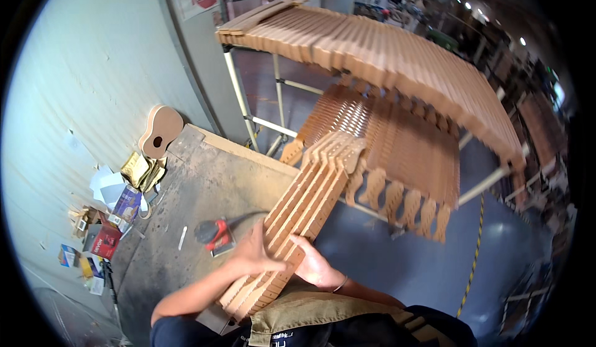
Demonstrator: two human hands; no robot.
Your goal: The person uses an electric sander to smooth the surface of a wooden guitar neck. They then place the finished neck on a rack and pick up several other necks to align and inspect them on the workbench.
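Note:
A bundle of several pale wooden guitar necks (310,195), side by side with headstocks pointing away from me, slants up from my waist toward the rack. My left hand (251,254) grips the bundle's left side near the lower part. My right hand (313,263) wraps round its right side, thumb on the wood. A red and dark power sander (216,235) lies on the worn bench (174,204) left of the bundle, with a thin white strip (183,238) beside it.
A tube-frame rack (484,185) ahead carries rows of necks (372,39) on top and more below (416,154). At left, a small guitar body (158,129) leans on the wall, with paper scraps and boxes (108,241). A yellow-black floor line (473,260) runs at right.

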